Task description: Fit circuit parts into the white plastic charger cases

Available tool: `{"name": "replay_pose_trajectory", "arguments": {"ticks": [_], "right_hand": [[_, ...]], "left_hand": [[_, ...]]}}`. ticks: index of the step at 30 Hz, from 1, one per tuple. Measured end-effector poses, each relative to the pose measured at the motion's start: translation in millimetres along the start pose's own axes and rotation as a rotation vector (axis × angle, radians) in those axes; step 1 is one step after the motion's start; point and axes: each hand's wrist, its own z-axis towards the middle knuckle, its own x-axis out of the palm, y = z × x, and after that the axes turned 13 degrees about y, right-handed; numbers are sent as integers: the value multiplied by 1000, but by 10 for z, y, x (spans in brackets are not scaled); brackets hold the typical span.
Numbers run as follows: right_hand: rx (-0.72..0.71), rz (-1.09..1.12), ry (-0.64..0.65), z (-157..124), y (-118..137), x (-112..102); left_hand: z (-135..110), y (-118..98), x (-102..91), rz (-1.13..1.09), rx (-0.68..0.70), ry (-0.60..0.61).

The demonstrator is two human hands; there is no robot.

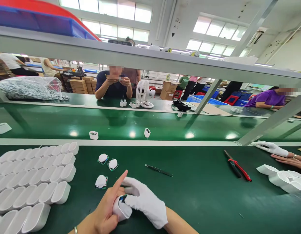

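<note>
While the green worktop (201, 198) extends widely from the hands to the right side, its far border is a white strip (165, 143), and on the left the rows of white shells (34, 177) limit the room. At the right, a smaller group of shells (284, 180) stands near another person's gloved hand (273, 148). Between these sides, the bare left hand (105, 206) has its grip closed around one tilted white housing (119, 210), forefinger stretched out; the gloved right hand (145, 201) is curled at its mouth, where a circuit board (122, 197) shows beside the thumb, but I cannot tell if this grip pinches it. Pliers (232, 160) lie well apart rightward, tweezers (158, 170) nearer, and three boards (101, 182) just beyond the left hand.
</note>
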Motion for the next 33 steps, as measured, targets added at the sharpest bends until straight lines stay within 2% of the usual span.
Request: {"name": "replay_pose_trajectory", "arguments": {"ticks": [2, 4, 7, 10, 13, 15, 18, 21, 24, 26, 28, 31, 33], "right_hand": [[87, 116, 180, 47, -71, 10], [108, 116, 236, 96, -149, 21], [84, 77, 172, 138, -243, 61], [53, 227, 115, 128, -215, 139], [-77, 334, 34, 104, -89, 211], [-171, 337, -54, 98, -18, 237], [-228, 298, -167, 105, 8, 241], [-247, 268, -246, 120, -49, 210], [-234, 248, -266, 114, -129, 146], [-192, 137, -263, 90, -163, 89], [-175, -69, -318, 55, -169, 29], [-261, -451, -419, 14, -121, -42], [-333, -674, -400, 8, -68, -71]], "left_hand": [[-7, 1, -25, 94, 53, -47], [-17, -22, -78, 205, 88, -49], [-19, -94, -180, 297, 47, -21], [-2, -155, -229, 329, -58, -83], [19, -164, -173, 337, -152, -151], [30, -148, -99, 306, -243, -153], [38, -118, -8, 207, -387, -150], [46, -101, 2, 119, -397, -116], [60, -70, -51, 144, -347, -108], [61, -13, -98, 198, -337, -156], [48, 80, -143, 262, -333, -190], [22, 236, -181, 374, -342, -254], [18, 302, -171, 426, -328, -308]]}}
